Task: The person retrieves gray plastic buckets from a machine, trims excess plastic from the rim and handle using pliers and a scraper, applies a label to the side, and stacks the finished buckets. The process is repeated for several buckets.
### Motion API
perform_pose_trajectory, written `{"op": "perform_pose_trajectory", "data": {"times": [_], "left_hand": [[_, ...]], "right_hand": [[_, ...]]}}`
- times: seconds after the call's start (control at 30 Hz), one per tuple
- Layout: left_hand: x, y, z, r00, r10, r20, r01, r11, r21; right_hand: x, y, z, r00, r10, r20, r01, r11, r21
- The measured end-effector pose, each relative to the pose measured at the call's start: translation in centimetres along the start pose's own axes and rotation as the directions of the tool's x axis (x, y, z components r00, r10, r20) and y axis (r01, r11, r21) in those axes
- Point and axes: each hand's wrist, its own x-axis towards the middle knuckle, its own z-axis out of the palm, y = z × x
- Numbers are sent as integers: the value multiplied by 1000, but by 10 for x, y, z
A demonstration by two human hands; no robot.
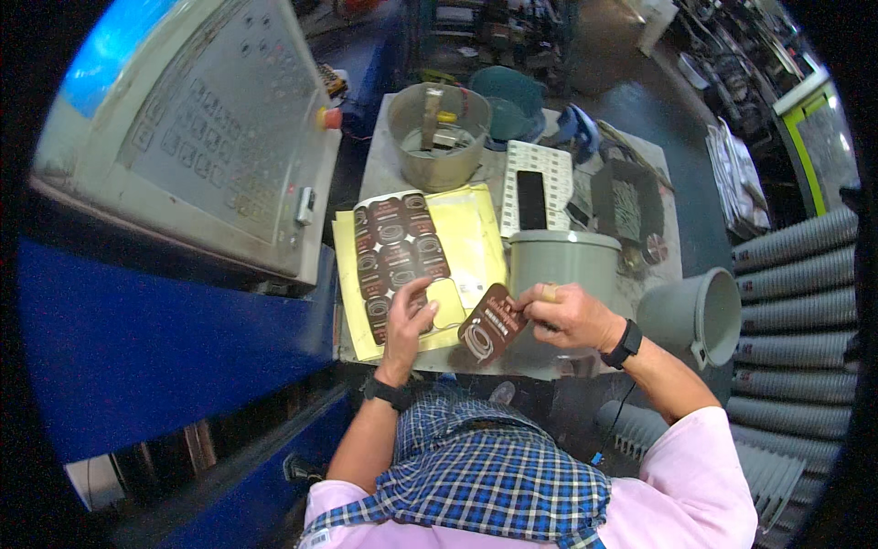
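A brown label with rounded corners [489, 328] is pinched at its upper right corner between the thumb and fingers of my right hand [574, 318]. It shows a pale coiled-hose picture and hangs tilted over the table's near edge. My left hand [404, 328] rests at the lower right of a sheet of brown labels [395, 242], thumb and fingers apart, with nothing gripped. Beside its fingertips a yellow patch of bare backing [447, 304] shows on the sheet. More yellow sheets [480, 233] lie underneath.
A grey-green bucket [564, 274] stands right of the sheets, another [700, 316] at the table's right. Behind are a clear tub [437, 137], a dark phone [530, 199] and a grey bin [627, 203]. A control panel [210, 137] rises left; ribbed grey hoses [796, 316] lie right.
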Motion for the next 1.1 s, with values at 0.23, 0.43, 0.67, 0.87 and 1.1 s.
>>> {"op": "perform_pose_trajectory", "data": {"times": [0.23, 0.43, 0.67, 0.87, 1.1], "left_hand": [[-12, 60, 90, 817, -236, 526, 75, 948, 310], [-41, 32, 135, 918, -231, 322, 180, 967, 178], [-56, 10, 170, 943, -197, 270, 158, 974, 163], [0, -6, 205, 976, -81, 202, 22, 960, 280], [42, -28, 217, 987, -25, 161, -56, 876, 480]], "right_hand": [[-87, -24, -12, 998, -12, -69, 20, 992, 123], [-183, -38, 32, 537, 834, 125, -654, 318, 686], [-208, -49, 81, 469, 883, 32, -437, 201, 877], [-196, 4, 62, 385, 870, -307, -555, 484, 676], [-188, 43, 74, 280, 907, -313, -700, 416, 580]]}}
